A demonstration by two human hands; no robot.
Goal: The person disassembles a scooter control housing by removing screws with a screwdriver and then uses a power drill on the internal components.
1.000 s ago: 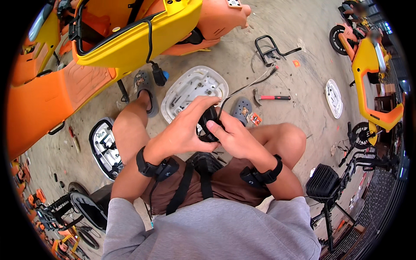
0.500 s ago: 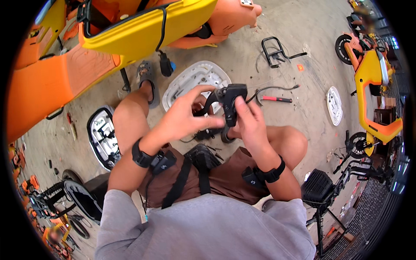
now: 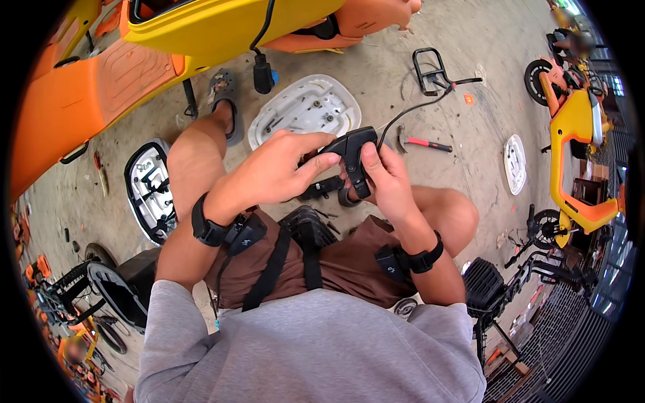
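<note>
Both hands hold a black plastic lever-shaped part [image 3: 354, 153] with a thin black cable running off to the upper right. My left hand [image 3: 272, 171] grips its left end with the fingers wrapped over the top. My right hand [image 3: 384, 176] holds its lower stem from the right, thumb pressed on it. The part is raised above my knees. A second black piece [image 3: 321, 189] sits just below the hands, partly hidden by them. Each wrist wears a black band with a small device.
A white moulded cover [image 3: 306, 107] lies on the concrete ahead. Red-handled pliers [image 3: 422, 143] and a black wire rack [image 3: 430, 67] lie to the right. A yellow-and-orange scooter body [image 3: 201, 27] looms at upper left. Another white panel [image 3: 514, 163] and a scooter [image 3: 578, 134] are at right.
The hands have lifted the black part up from my lap and turned it, so its lever end now points up and left. The view has tilted slightly.
</note>
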